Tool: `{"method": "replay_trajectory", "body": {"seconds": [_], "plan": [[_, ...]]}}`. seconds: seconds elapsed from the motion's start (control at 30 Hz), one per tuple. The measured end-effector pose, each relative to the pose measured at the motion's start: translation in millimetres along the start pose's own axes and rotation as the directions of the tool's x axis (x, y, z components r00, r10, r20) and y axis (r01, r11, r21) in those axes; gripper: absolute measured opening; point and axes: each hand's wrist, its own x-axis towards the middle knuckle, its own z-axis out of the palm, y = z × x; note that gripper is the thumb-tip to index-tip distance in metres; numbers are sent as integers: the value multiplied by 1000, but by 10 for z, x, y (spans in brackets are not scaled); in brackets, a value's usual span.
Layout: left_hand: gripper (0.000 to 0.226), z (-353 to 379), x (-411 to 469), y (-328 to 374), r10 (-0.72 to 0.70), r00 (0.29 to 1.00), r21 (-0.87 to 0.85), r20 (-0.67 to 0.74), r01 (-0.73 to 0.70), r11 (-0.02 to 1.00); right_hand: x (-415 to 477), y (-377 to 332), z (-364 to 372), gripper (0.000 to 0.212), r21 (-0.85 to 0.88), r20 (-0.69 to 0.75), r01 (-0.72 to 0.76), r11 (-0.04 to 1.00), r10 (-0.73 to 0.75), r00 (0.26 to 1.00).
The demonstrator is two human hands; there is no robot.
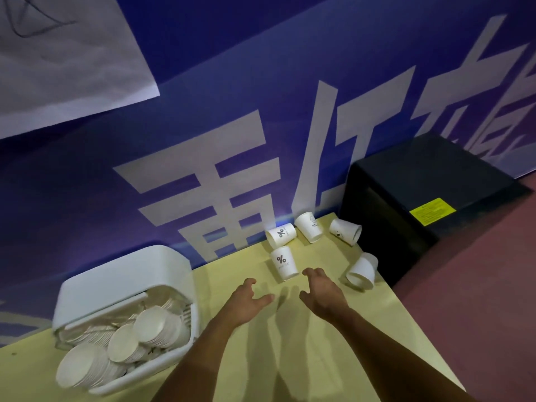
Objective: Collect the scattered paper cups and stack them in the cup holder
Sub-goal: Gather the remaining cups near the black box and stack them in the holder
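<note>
We count five loose paper cups: near % cup [284, 263], far % cup [281, 234], HELLO cup [309, 227], small-mark cup [345, 231], plain cup [362, 270]. One cup holder [121, 280]; three stacks inside, rims behind uncountable. Two hands: left hand [246, 300], right hand [322, 294]. One black box [420, 181], one yellow label [432, 211]. One paper sheet [66, 62].

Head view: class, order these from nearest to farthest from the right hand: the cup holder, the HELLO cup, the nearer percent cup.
1. Nearer percent cup, just ahead-left of the right hand.
2. HELLO cup, farther back by the wall.
3. Cup holder, far off to the left.
</note>
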Motion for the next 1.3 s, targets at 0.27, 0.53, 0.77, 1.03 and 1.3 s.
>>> {"method": "replay_trajectory", "body": {"seconds": [0.27,0.53,0.77,1.03,1.3], "plan": [[87,126,554,131,-83,997,-32,2,83,996,675,75,-2,58,90,39,-33,995,30,999],[81,118,1190,322,-122,992,-198,-32,114,974,1155,25,213,67,254,19,-125,959,125,992],[86,272,1453,285,-197,980,-394,-33,168,904,1668,-38,95,56,166,-182,-15,986,45,982],[94,262,1532,239,-210,977,-449,-28,175,876,1868,-66,240,66,109,-145,-22,994,38,989],[73,188,1280,10,-223,975,-492,-14,187,850,1745,-161,288,45,21,-97,114,993,-112,989]]}}
